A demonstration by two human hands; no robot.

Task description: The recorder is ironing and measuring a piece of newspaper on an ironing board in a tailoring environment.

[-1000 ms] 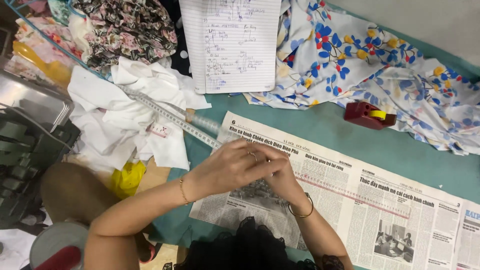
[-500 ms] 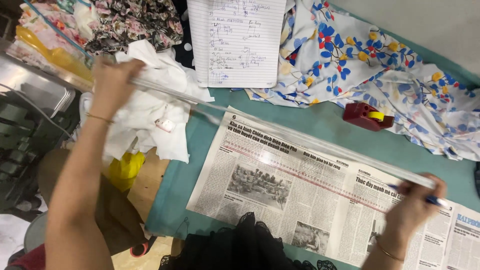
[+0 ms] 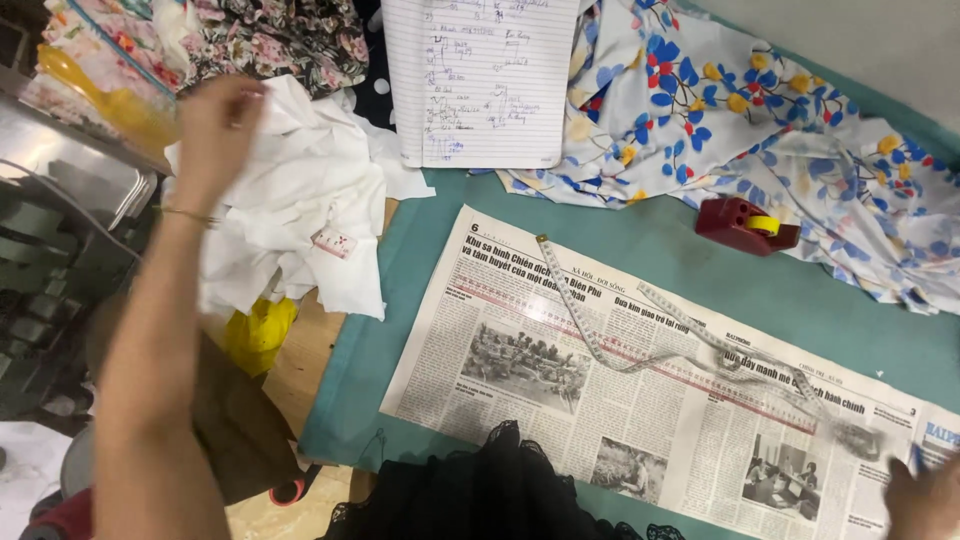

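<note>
While the left hand (image 3: 215, 125) is raised over the heap of white cloth scraps (image 3: 300, 210) at the left end of the table, its fingers are curled loosely and blurred, so I cannot tell whether they pinch anything. A thin bangle sits on that wrist. The right hand (image 3: 925, 495) shows only partly at the lower right corner, resting on the far end of the newspaper (image 3: 560, 380); it seems to hold a blue pen (image 3: 917, 458), though most of the hand is cut off by the edge and the grip itself cannot be made out.

A pale measuring tape (image 3: 590, 335) lies loose on the newspaper, free of both hands, running from near the upper left of the page in a curve and trailing across toward the right side, where it is blurred. The newspaper is spread flat on the teal table (image 3: 640, 235), its long edge slanting down to the right.

Above it, a lined notebook (image 3: 485, 80) with handwriting lies open, partly over a flowered white and blue fabric (image 3: 720, 110) that spreads along the back of the table. A dark red tape dispenser (image 3: 745, 222) with a yellow roll stands on the teal surface just beside that fabric. Dark flowered cloth (image 3: 290, 35) is bunched at the top left. Black lace fabric (image 3: 480, 495) lies at the near edge, overlapping the bottom of the newspaper.
</note>
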